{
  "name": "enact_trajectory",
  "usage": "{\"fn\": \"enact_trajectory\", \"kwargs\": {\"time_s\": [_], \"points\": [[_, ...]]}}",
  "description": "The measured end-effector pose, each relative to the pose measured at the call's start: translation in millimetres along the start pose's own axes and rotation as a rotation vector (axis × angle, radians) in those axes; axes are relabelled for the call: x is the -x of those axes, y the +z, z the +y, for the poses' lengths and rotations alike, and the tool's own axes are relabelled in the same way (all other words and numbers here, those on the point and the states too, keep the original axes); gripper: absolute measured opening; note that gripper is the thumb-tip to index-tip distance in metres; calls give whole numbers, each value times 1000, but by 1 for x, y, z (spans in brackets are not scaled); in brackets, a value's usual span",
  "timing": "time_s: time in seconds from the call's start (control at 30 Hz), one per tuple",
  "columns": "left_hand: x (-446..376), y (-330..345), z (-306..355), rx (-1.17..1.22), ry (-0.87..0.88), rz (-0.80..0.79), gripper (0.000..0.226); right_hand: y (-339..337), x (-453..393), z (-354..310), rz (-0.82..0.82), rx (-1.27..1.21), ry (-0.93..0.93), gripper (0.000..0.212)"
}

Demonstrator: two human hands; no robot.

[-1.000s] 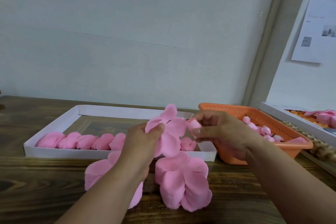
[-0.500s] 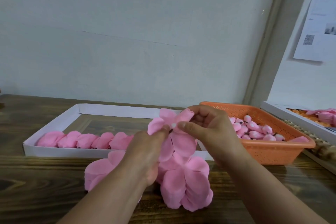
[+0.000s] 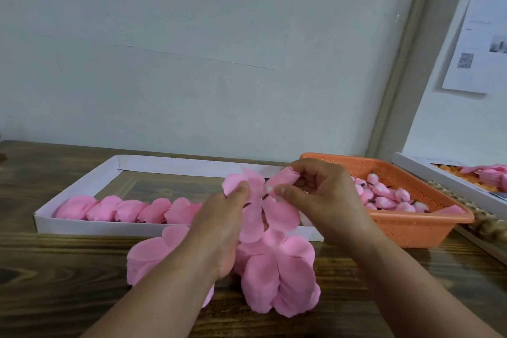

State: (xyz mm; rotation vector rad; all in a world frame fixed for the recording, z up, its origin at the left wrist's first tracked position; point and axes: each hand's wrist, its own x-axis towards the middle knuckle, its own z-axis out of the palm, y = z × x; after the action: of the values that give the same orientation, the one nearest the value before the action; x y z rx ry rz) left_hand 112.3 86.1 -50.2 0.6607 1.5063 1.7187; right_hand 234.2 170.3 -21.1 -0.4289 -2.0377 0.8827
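Note:
My left hand pinches a pink fabric petal piece held up above the table. My right hand pinches a small pink bud whose thin dark stem meets the centre of the petal piece. Under my hands lie two stacks of pink petal pieces on the wooden table. A white shallow box behind holds a row of finished pink flowers along its front wall.
An orange mesh basket with several pink buds stands to the right. Farther right is another white tray with pink and orange pieces. A pale wall rises right behind the table.
My right hand brought the bud from beside the petal piece to its centre. The petal piece now hangs lower and spread between both hands.

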Motion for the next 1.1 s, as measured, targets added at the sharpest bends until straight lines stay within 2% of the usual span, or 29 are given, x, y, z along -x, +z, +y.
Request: {"fn": "enact_trajectory", "kwargs": {"time_s": [0.1, 0.43, 0.67, 0.8, 0.93, 1.0, 1.1], "points": [[1, 1, 0, 10, -6, -2, 35, 0, 1, 1, -11, -2, 0, 21], [2, 2, 1, 60, -7, -65, 31, 2, 3, 3, -18, -26, 0, 15], [2, 1, -1, 86, 0, -133, 33, 0, 1, 5, -66, 142, 60, 16], [3, 3, -1, 71, 0, -196, 35, -8, -1, 2, -162, -21, 128, 13], [4, 2, -2, 76, 9, -234, 37, -8, 2, 4, -100, -61, 119, 10], [4, 1, -4, 74, 11, -251, 33, -5, 4, 5, -54, -33, 96, 14], [6, 0, -3, 86, -11, -289, 44, -2, 4, 8, -44, -81, 98, 41]]}}
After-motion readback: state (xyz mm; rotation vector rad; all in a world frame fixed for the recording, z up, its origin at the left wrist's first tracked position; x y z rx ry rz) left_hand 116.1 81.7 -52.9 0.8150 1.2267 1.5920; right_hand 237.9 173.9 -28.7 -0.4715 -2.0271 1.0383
